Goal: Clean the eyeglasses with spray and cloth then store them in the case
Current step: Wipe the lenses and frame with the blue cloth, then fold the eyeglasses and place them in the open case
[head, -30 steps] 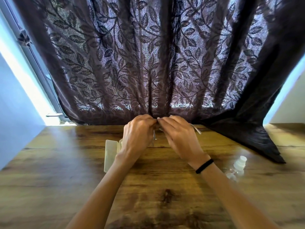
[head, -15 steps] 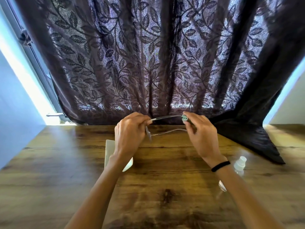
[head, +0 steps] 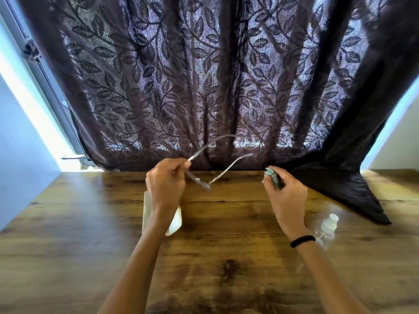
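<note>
Pinching the eyeglasses [head: 200, 181] at one end of the front frame, the left hand [head: 166, 184] holds them in the air above the far part of the wooden table [head: 68, 234]. Its fingers [head: 179, 165] are curled together and clamped with the thumb on the frame. Both temples are unfolded and point away from the person, up toward the curtain [head: 204, 75]. The right hand [head: 285, 200] is well apart from the glasses and touches no part of them. Its fingers [head: 291, 181] are curled round a bunched green cleaning cloth [head: 273, 177], whose top sticks out above the thumb. A black band [head: 302, 241] circles the right wrist. A pale eyeglass case [head: 175, 223] lies on the table under the left wrist, which hides much of it. A clear spray bottle [head: 328, 227] with a pale cap sits on the table just beside the right wrist, somewhat blurred. The dark leaf-patterned curtain hangs behind the table, and its lower right corner drapes onto the tabletop.
</note>
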`<state>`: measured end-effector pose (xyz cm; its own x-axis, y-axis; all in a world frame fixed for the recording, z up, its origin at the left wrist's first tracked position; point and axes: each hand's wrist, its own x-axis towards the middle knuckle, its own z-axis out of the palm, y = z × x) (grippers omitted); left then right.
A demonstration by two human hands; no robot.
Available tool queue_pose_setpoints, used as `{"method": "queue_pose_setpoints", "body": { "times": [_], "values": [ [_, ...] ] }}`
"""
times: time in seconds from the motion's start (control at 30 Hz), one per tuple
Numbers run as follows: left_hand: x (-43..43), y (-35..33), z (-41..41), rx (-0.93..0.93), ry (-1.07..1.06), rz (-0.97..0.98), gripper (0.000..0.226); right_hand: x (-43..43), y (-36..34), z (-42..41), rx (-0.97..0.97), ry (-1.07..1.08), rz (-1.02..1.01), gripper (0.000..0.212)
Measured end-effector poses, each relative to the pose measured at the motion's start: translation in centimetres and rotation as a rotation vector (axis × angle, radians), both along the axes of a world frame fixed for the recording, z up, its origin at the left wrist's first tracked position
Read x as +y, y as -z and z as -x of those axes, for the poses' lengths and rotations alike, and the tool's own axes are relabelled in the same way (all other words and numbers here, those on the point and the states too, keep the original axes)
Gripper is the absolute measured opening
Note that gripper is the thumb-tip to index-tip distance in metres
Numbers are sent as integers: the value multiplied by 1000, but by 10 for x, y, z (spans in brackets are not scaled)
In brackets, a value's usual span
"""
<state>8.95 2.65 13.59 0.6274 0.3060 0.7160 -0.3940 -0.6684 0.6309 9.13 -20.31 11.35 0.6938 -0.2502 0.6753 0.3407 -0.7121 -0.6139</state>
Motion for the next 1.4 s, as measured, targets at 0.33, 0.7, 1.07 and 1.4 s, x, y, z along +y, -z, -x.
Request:
{"method": "queue_pose_setpoints", "body": {
  "times": [0.33,0.7,1.07,1.4],
  "values": [
    [16,24,0,73,110,426,11,-22,36,-14,457,-110,-326,21],
    [15,36,7,131,223,631,15,-28,59,-21,846,-350,-1431,5],
    [11,38,9,141,236,634,12,-1,57,-36,1018,-315,-914,30],
    [7,36,9,168,237,683,10,-5,56,-31,702,-117,-53,46]
  ]
}}
